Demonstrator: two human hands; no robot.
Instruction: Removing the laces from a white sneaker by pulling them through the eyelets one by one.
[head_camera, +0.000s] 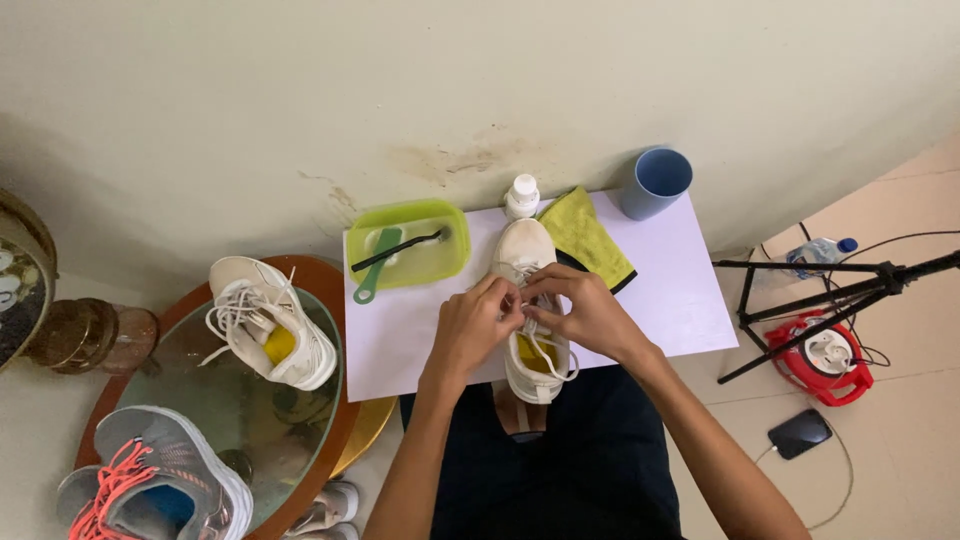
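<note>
White sneaker (530, 300) lying at the middle of the white tabletop (680, 290), long axis running from the person toward the wall, toe pointing away. Left hand (475, 325) and right hand (585, 310) meet over its lacing, fingers pinched closed on the white shoelaces (540, 345), one from each side and equally near. Beyond the toe: a white bottle (521, 193), a yellow cloth (590, 238), a blue cup (657, 182). To the left: a green tray (455, 262) holding a green brush (378, 265); a second white sneaker (270, 325) on a round mirror (300, 420).
</note>
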